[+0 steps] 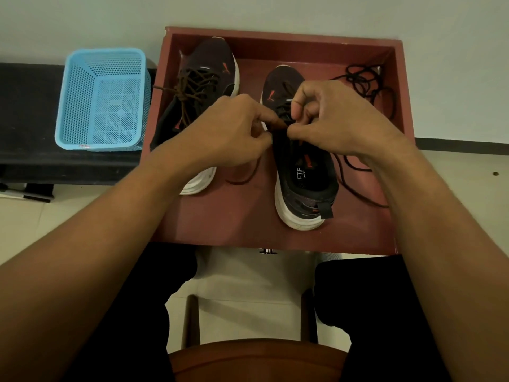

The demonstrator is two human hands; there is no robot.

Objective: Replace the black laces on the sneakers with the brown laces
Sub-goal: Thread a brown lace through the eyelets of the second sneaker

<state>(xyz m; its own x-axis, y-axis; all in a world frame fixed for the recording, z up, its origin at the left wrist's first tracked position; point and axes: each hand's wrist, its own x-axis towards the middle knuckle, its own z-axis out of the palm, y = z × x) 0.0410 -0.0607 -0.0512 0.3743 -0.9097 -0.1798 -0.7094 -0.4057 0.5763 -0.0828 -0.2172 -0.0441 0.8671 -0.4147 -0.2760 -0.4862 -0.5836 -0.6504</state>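
A wooden chair seat [259,357] sits lowest in the picture, between the person's dark trouser legs. Past it is a red-brown tray [275,235] with low walls. Two dark sneakers with white soles stand in the tray. The right sneaker [305,188] has white letters inside that read "FTF", with the start of the word hidden, and an orange word too blurry to read. Both hands meet over the top of this shoe. The left hand [228,133] has its fingers [264,117] pinched together on a brown lace end [278,124]. The right hand [338,117] has its fingers curled tight on the lace at the shoe's eyelets. A dark lace strand [355,166] trails beside this shoe. The left sneaker [203,86] wears brown laces [192,89] and shows a small orange cat logo. A heap of black laces [369,81] lies in the tray's far right corner. A blue plastic basket [80,106] with nothing in it sits on a dark bench [27,111], just left of the tray.
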